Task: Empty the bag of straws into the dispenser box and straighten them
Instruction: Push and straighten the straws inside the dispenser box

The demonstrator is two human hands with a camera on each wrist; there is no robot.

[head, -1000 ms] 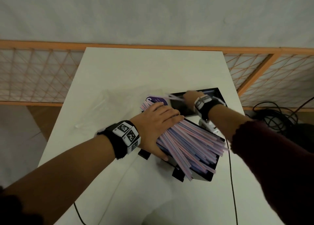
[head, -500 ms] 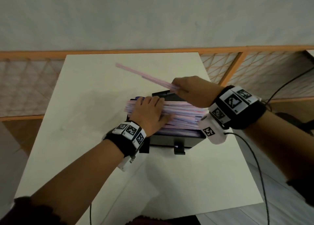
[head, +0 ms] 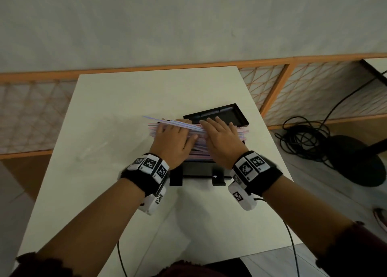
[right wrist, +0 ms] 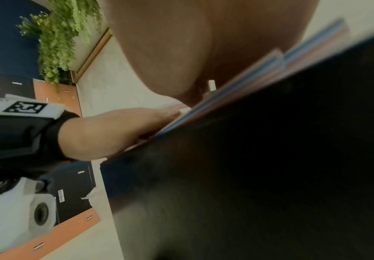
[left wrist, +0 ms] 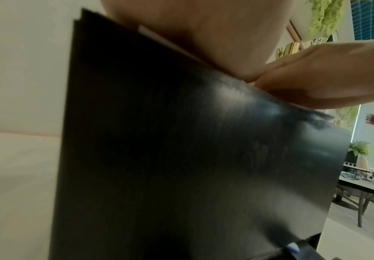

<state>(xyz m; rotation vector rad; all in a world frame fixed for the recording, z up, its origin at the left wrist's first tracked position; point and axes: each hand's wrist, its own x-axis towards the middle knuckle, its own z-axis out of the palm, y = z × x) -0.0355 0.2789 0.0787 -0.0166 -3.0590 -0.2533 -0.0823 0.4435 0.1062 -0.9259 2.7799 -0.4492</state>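
Observation:
A black dispenser box (head: pixel 199 171) stands mid-table, heaped with pink and blue straws (head: pixel 196 149). My left hand (head: pixel 174 137) lies flat on the left part of the heap, fingers straight. My right hand (head: pixel 221 137) lies flat on the right part, fingers straight, pressing down. A few straws (head: pixel 165 121) stick out askew to the left over the pile. The box's black lid (head: pixel 217 114) lies open behind. In the wrist views the box wall (left wrist: pixel 181 158) (right wrist: pixel 270 158) fills the frame, with straw edges (right wrist: pixel 237 88) under my palm. A clear, faint plastic bag (head: pixel 94 151) lies left of the box.
The white table (head: pixel 125 101) ends close to the box's right side. An orange lattice rail (head: pixel 293 84) runs behind. Black cables (head: pixel 303 136) and a dark round stand base (head: pixel 356 161) sit on the floor at right. Thin cables trail from my wrists.
My right hand, which held a few straws up in the air, has come down flat on the pile beside the left hand. The straws it carried now lie on the heap.

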